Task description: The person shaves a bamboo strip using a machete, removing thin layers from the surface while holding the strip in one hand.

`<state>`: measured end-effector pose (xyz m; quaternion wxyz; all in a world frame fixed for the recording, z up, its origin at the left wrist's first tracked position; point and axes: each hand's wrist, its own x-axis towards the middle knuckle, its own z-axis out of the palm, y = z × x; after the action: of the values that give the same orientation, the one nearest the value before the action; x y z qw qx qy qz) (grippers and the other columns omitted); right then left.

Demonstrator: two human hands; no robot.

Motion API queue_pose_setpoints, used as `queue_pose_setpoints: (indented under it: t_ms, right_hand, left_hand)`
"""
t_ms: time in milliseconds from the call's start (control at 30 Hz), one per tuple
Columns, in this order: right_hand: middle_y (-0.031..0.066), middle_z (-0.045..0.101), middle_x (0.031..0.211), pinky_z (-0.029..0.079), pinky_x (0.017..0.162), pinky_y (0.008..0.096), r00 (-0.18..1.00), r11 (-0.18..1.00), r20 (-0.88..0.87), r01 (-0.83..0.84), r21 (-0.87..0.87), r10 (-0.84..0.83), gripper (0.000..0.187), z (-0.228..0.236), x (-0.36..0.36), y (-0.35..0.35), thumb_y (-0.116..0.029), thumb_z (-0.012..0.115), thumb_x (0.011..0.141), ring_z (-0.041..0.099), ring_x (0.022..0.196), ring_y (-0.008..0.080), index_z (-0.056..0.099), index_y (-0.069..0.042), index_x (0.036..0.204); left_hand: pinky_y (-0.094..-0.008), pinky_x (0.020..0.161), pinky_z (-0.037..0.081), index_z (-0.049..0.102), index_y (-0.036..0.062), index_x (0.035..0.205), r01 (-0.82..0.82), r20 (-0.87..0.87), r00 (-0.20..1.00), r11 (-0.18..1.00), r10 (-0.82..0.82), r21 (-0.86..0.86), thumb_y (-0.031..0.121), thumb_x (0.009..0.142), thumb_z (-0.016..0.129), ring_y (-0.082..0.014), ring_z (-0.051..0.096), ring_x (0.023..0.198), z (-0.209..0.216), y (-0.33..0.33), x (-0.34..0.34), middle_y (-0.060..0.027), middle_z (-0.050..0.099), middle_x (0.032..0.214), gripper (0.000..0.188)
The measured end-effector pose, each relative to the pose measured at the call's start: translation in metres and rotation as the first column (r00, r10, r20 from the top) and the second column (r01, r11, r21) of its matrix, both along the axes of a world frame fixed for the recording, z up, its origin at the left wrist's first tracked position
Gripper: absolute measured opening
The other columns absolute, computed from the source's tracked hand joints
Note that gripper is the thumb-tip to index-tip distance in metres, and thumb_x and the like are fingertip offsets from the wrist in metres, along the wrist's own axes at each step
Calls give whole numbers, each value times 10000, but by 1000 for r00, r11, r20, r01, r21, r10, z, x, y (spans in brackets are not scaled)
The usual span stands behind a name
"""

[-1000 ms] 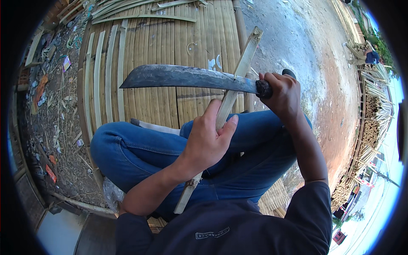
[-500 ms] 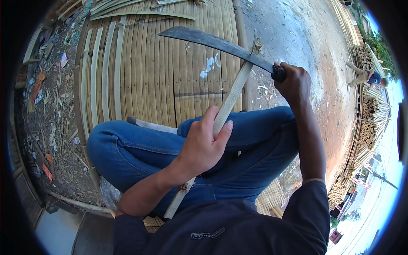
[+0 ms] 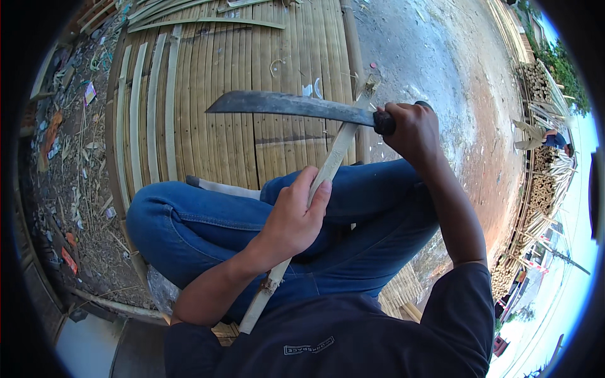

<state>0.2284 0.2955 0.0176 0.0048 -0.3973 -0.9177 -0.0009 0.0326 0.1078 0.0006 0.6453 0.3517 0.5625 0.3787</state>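
Our left hand (image 3: 290,217) has its fingers around the bamboo strip (image 3: 334,157), slanting toward the platform's (image 3: 214,145) right edge; our right hand (image 3: 413,132) clenches the machete handle (image 3: 385,123). We think the blade (image 3: 283,104) should lie shallow, well apart from the left hand.

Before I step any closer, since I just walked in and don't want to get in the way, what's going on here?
A person sits cross-legged, gripping a machete by its dark handle in the right hand. The left hand holds a long pale strip slanting across the lap. The machete crosses over the strip's upper part; whether they touch is unclear. Four similar strips lie side by side on the slatted platform.
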Motion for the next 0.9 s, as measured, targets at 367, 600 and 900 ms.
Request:
queue_pose_setpoints:
  t_ms: [367, 600, 900]
  right_hand:
    - [112, 652, 673, 525, 599, 431, 995, 998, 90, 45, 53, -50, 40, 0, 0, -17, -126, 660, 729, 666, 621, 313, 651, -96, 753]
    - [132, 671, 697, 538, 620, 435, 991, 978, 32, 125, 165, -132, 62, 11, 22, 17, -151, 662, 743, 677, 644, 327, 683, -95, 760]
    - [145, 671, 704, 535, 622, 445, 969, 965, 62, 231, 123, -240, 84, 29, 82, 36, -152, 688, 701, 670, 661, 357, 668, -87, 752]
  left_hand:
    - [-222, 441, 357, 462, 40, 1047, 12, 122, 993, 997, -3, -70, 214, 1081, 373, -39, 412, 529, -14, 2, 4, 4, 466, 684, 199]
    - [-223, 431, 352, 461, 33, 1078, 38, 97, 994, 999, -41, 29, 214, 1083, 362, -37, 408, 524, -7, 11, 12, 10, 456, 677, 206]
    - [-211, 427, 344, 455, 46, 1136, 158, 34, 987, 987, -156, -43, 195, 1081, 345, -33, 381, 504, 13, 66, 37, 19, 443, 691, 193]
